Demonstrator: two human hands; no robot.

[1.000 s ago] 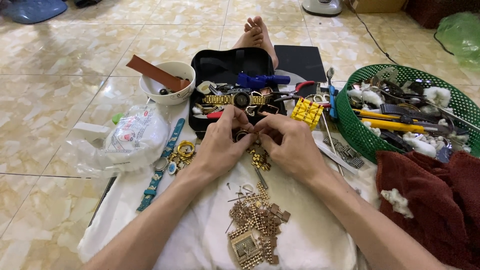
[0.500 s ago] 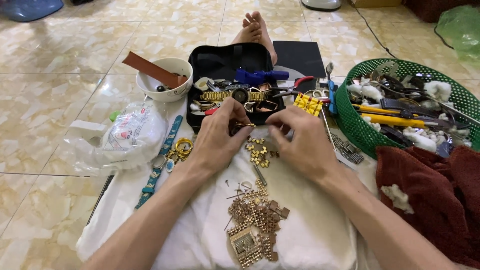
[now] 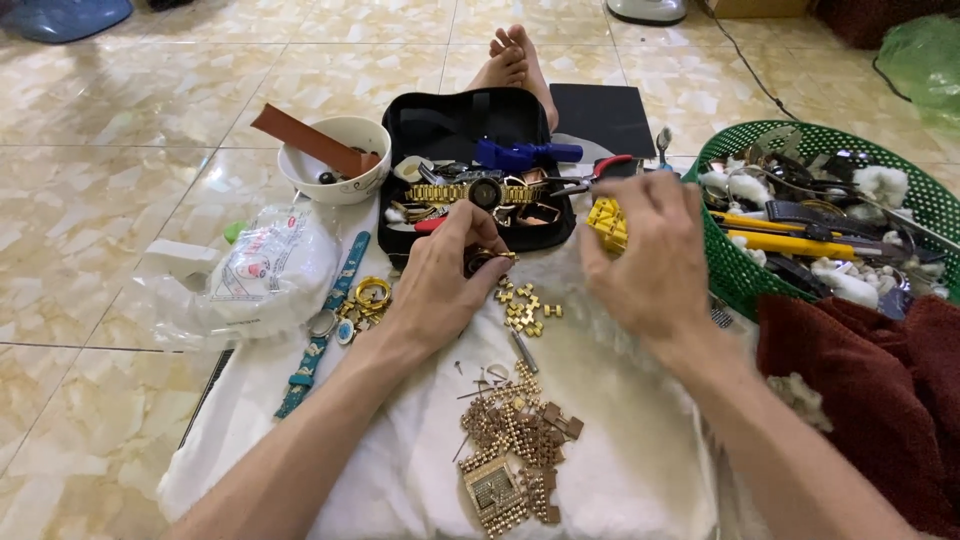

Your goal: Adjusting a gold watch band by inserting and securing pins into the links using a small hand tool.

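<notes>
My left hand (image 3: 435, 285) rests on the white cloth (image 3: 630, 470) and pinches a small gold watch piece (image 3: 487, 260) in front of the open black case (image 3: 450, 120). Raised to the right, my right hand (image 3: 650, 255) has its fingers curled together beside a yellow plastic box (image 3: 606, 222); whether it holds anything is unclear. Between the hands lie loose gold links (image 3: 525, 306). Closer to me is a heap of gold bracelet parts with a square gold watch (image 3: 495, 485). Inside the case are a gold watch (image 3: 482, 192) and a blue tool (image 3: 525, 153).
A green basket (image 3: 765, 140) full of tools stands at the right, above a dark red towel (image 3: 860, 400). At the left are a white bowl (image 3: 335, 185) holding a brown strap (image 3: 305, 138), a plastic bag (image 3: 265, 275) and a blue watch strap (image 3: 318, 335). My feet (image 3: 515, 60) lie beyond the case.
My right hand has come off the piece and swung up and to the right, toward the basket. The left hand stays in place, still pinching the gold piece.
</notes>
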